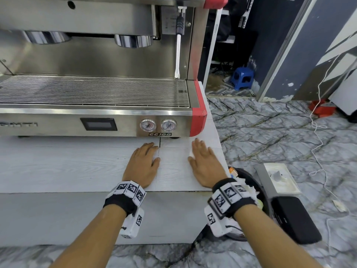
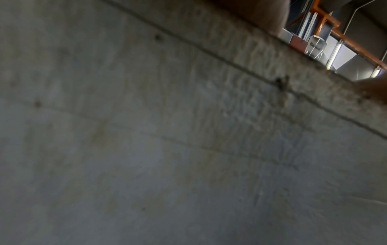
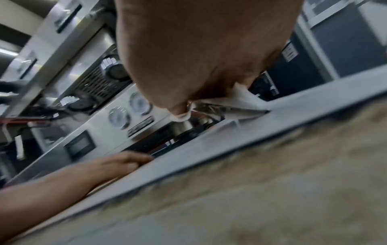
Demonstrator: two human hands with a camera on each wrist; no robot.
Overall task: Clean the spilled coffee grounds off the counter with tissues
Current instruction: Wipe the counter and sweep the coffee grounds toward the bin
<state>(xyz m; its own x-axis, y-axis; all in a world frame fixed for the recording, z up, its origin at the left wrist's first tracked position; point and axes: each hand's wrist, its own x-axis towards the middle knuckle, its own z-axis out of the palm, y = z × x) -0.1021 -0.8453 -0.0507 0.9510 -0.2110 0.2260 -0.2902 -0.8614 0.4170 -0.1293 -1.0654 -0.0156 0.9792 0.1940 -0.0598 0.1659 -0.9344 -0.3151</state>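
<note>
My left hand lies flat, palm down, on the white wood-grain counter, fingers straight and holding nothing. To its right, my right hand presses flat on a white tissue near the counter's right edge; only a corner of the tissue peeks out beside the index finger. In the right wrist view the tissue is crumpled under the palm, and the left hand rests further along the counter. Only faint dark specks show by the counter seam. The left wrist view shows just the dim, blurred counter front.
A steel and red espresso machine stands right behind the hands, its front a finger's length from them. Below the counter's right edge is a black bin holding used tissues. Beside the bin are a tissue box and a black pouch.
</note>
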